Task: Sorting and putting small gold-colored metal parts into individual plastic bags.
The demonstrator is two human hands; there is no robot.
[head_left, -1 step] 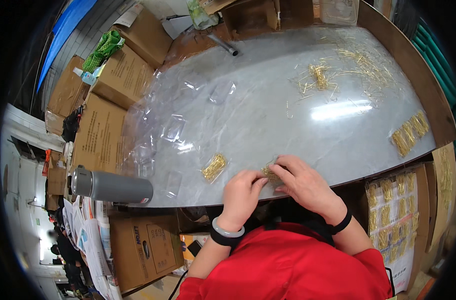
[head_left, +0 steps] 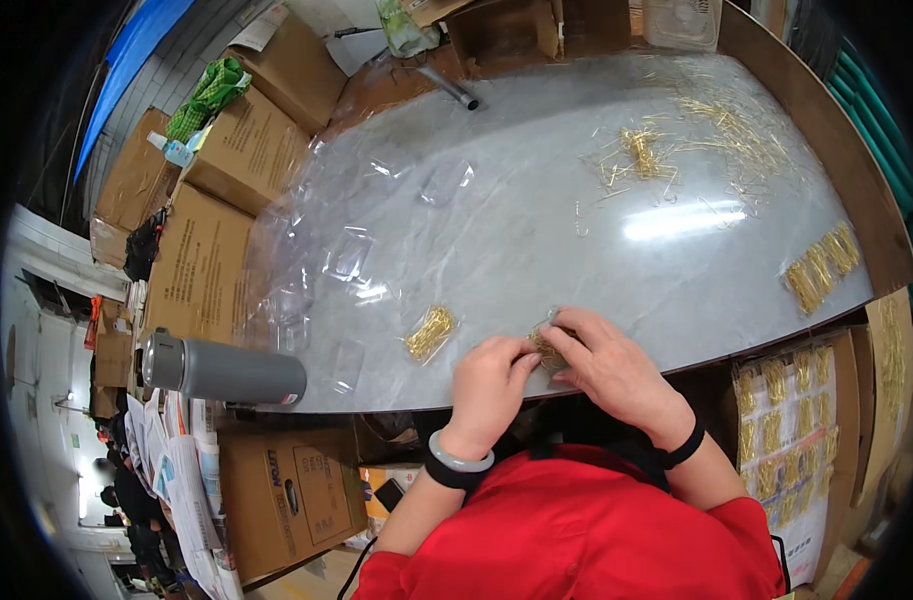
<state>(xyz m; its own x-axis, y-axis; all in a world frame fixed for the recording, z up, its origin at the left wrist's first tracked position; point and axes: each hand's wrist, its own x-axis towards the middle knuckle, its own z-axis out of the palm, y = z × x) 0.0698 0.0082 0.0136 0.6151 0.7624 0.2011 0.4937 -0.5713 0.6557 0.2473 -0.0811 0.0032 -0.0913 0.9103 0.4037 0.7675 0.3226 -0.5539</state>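
Observation:
At the table's near edge, my left hand [head_left: 494, 390] and my right hand [head_left: 617, 368] meet around a clear plastic pack of gold wire hooks [head_left: 548, 345]. My left thumb and fingertips pinch its left side, while my right fingers curl over its top and right side. Much of the pack is hidden by the fingers. Left of my hands lies another clear pack filled with gold hooks [head_left: 431, 334]. Loose gold hooks [head_left: 732, 130] are strewn at the far right, with a denser bunch of hooks [head_left: 639, 155] beside them. One single hook [head_left: 580, 220] lies apart.
Clear plastic cases [head_left: 349, 255] spread over the table's left side. A grey bottle [head_left: 227, 370] lies at the near left edge. Filled packs [head_left: 822, 268] sit by the right edge; more packs [head_left: 785, 420] fill a carton below. Cardboard boxes [head_left: 202, 270] line the left.
Both hands and the pack between them have shifted very slightly to the right. Their grip looks the same, and the things on the table have not visibly moved.

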